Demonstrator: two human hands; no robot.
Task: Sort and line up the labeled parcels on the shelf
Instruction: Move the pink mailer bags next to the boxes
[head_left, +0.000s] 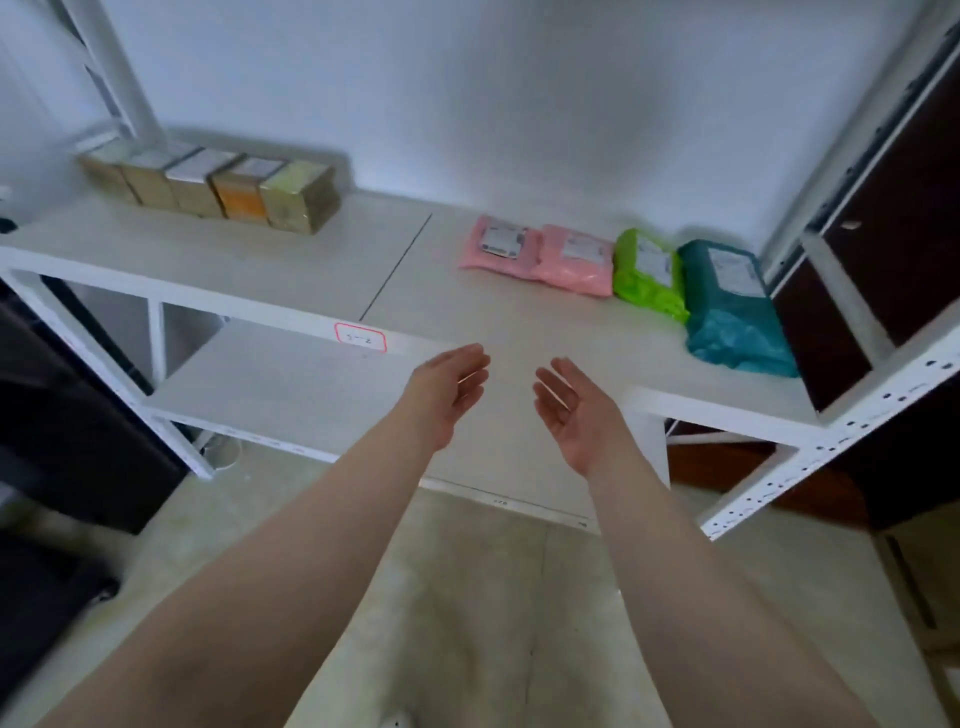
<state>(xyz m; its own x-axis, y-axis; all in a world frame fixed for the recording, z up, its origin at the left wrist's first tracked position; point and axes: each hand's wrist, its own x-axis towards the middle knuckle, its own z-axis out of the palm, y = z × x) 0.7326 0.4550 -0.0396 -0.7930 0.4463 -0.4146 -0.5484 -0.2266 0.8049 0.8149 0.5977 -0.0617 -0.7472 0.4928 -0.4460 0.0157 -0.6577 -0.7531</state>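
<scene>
A white shelf (291, 270) carries two rows of parcels. At the back left stand several taped cardboard boxes (218, 184) side by side. On the right lie soft mailer bags in a line: two pink bags (540, 254), a green bag (647, 275) and a teal bag (732, 312), each with a white label. My left hand (447, 395) and my right hand (571, 410) hover in front of the shelf's front edge, palms facing each other, fingers apart, holding nothing and touching no parcel.
A red-framed tag (360, 337) sticks to the shelf's front edge. A lower shelf board (270, 384) lies beneath. White perforated uprights (831, 441) frame the right side, with dark brown panels (904, 218) behind. A dark object (62, 426) stands at the left on the floor.
</scene>
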